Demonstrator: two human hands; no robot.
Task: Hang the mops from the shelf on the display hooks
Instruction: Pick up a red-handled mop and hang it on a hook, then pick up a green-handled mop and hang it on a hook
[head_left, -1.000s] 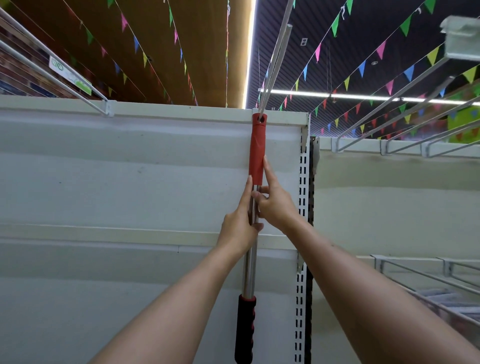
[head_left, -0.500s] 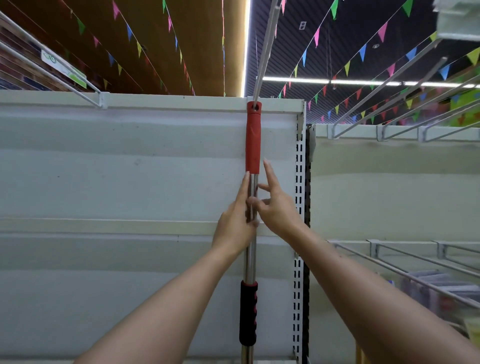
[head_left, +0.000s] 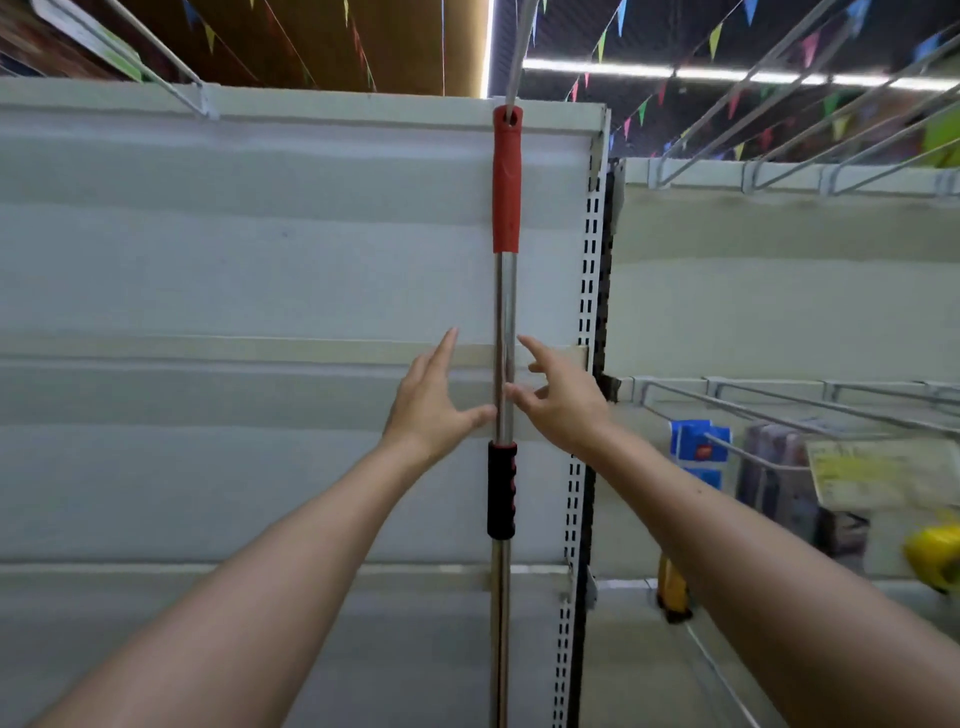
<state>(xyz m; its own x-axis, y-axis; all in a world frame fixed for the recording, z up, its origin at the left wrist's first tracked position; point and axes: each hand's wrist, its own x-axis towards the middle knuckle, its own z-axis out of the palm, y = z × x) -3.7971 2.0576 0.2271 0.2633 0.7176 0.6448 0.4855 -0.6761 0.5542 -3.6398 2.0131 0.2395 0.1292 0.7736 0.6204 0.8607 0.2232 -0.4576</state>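
The mop pole (head_left: 505, 332) is glossy polished metal with a smooth red plastic top grip (head_left: 506, 182) and a ribbed matt black sleeve (head_left: 502, 491), hung on a shiny wire display hook (head_left: 519, 47) before matt painted metal shelving panels (head_left: 260, 249).

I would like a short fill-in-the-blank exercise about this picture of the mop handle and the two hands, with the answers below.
1. The mop handle hangs from a display ____ through the hole in its top.
2. The top grip is ____ in colour.
3. The left hand and the right hand are both ____.
4. The lower grip is mostly ____.

Answers: hook; red; open; black
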